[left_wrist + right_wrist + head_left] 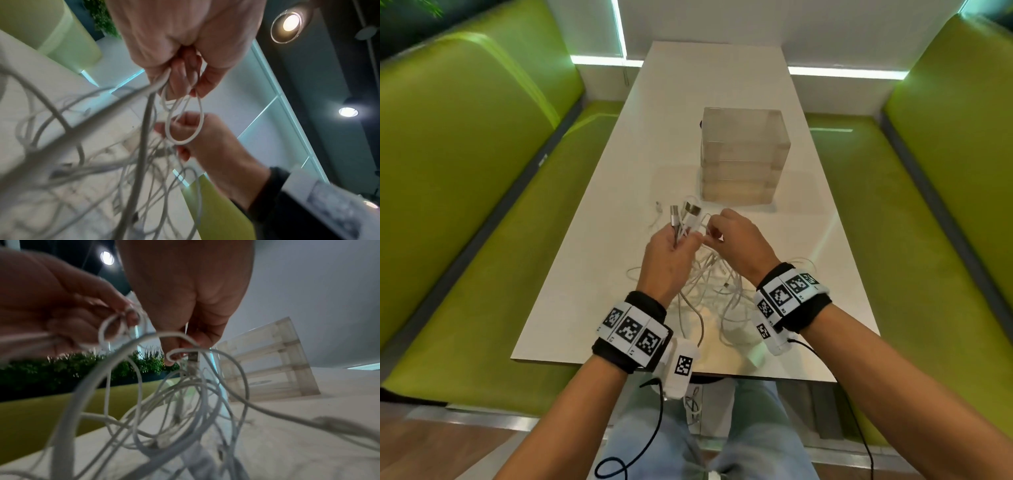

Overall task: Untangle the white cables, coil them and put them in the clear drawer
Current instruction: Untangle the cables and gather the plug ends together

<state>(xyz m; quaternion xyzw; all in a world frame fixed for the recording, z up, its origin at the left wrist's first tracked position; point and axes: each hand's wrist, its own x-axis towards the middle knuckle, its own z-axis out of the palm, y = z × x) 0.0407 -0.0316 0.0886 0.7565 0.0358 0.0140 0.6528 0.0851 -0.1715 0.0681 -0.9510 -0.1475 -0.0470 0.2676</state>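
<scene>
A tangle of white cables [709, 291] lies on the white table [592, 281] in front of me, partly lifted. My left hand [688, 240] grips a bunch of cable ends, whose USB plugs [686, 210] stick up above the fist. In the left wrist view a loop [185, 123] hangs from the left hand [185, 87]. My right hand [710, 234] pinches one white strand right beside the left hand; in its wrist view the right hand [176, 353] holds that strand by a plug [192, 360]. The clear drawer unit [743, 157] stands behind, all drawers closed.
Green padded benches [482, 192] flank the table on both sides, the other bench [941, 212] to the right. A white charger block [755, 356] lies at the table's near edge. Wrist-camera leads hang from both wrists below the table edge.
</scene>
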